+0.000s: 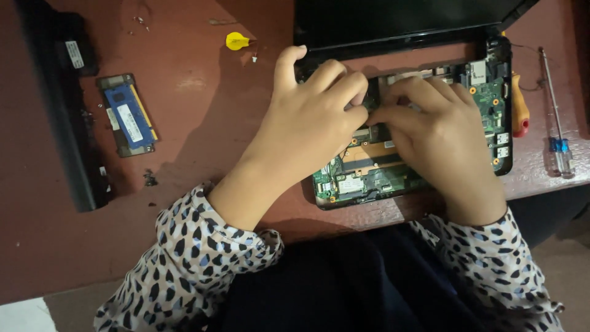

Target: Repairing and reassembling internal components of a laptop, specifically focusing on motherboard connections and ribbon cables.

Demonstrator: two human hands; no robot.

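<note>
An opened small laptop lies on the reddish-brown table, its green circuit board with copper heat pipe exposed. My left hand and my right hand rest on the board's middle, fingertips meeting on a small dark part between them. The fingers hide most of that part, so I cannot tell its shape. Both sleeves are patterned white with dark spots.
A blue memory module lies at the left beside a long black bar-shaped part. A yellow pick sits near the laptop's screen. An orange-handled tool and a slim screwdriver lie at the right.
</note>
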